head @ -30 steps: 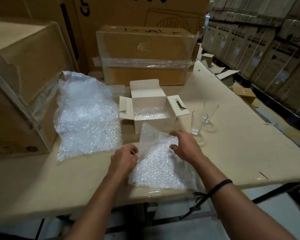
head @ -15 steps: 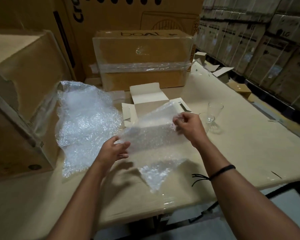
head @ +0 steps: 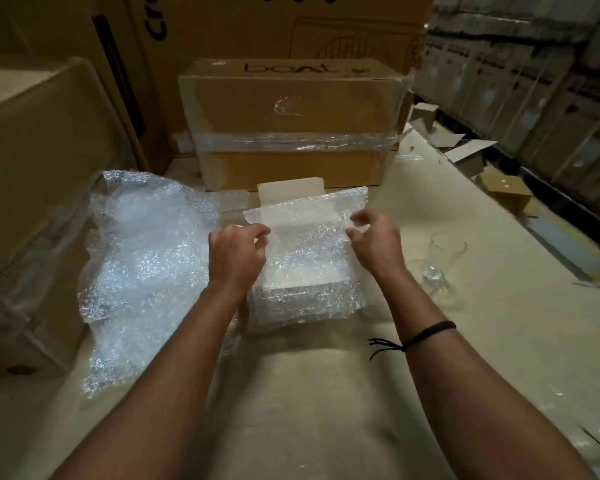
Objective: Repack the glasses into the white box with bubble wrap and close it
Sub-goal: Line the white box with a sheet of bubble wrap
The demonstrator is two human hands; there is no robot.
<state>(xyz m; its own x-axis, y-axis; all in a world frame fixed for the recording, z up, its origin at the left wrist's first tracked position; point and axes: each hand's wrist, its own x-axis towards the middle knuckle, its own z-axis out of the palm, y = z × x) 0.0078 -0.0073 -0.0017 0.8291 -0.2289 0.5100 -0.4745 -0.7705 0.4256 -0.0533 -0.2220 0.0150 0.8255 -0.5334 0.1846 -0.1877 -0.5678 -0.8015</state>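
While the left hand pinches the near-left edge of a bubble wrap sheet between thumb and curled fingers, the sheet lies draped over the white box, covering its top and hanging down its near face; only the box's rear flap shows, upright behind the sheet; the right hand is at the sheet's right part above the box, fingers half curled with thumb and forefinger slightly apart; whether it actually grips the sheet cannot be told through the blur; a dark cord band circles the right forearm; the white box stands on the desk, which is covered with pale cardboard; two clear glasses stand upright to the right of the box, close together and apart from it, outside the box; a large crumpled heap of bubble wrap lies just left of the box; a brown carton banded with clear tape sits right behind the box; a bigger brown carton stands left of the box beyond the heap; a small brown box lies far right of the white box, past the desk's edge.
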